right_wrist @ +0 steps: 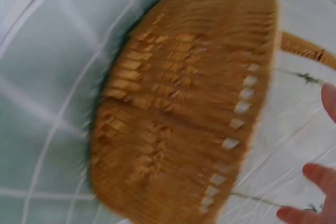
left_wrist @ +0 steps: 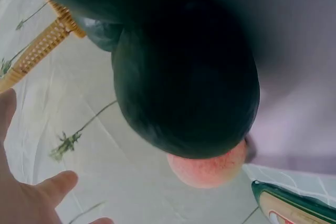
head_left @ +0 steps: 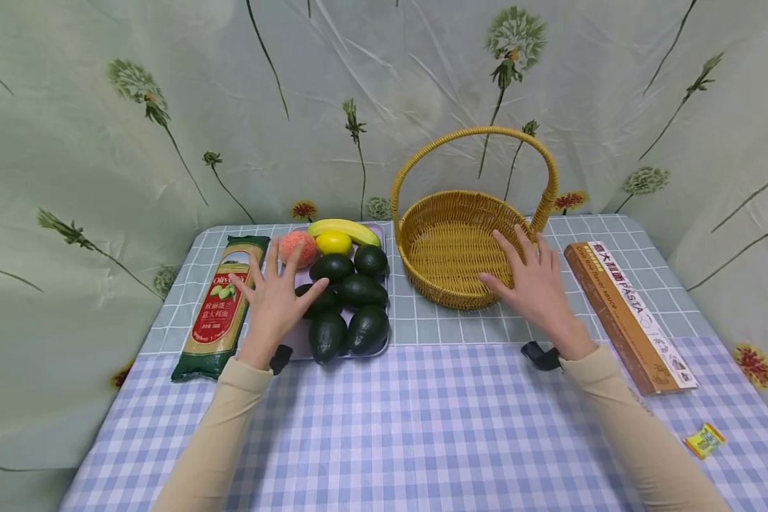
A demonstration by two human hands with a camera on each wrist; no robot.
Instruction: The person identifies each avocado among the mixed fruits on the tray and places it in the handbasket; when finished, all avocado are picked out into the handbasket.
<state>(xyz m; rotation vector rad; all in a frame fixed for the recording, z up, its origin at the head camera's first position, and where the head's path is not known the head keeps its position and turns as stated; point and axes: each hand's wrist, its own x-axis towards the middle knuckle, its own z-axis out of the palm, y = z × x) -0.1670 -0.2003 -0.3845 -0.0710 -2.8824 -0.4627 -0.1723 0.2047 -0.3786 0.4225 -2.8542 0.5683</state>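
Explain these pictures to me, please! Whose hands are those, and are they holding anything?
No robot here: the left grip and the right grip are a person's bare hands. The wide picture comes from a camera on the person's head. The others come from wrist cameras: the left one sees dark avocados up close, the right one a wicker basket.

On the checked cloth are a pasta packet, a purple tray with avocados, a peach, a lemon and a banana, the basket, a long pasta box and a tiny yellow packet. Both hands have spread fingers and hold nothing.
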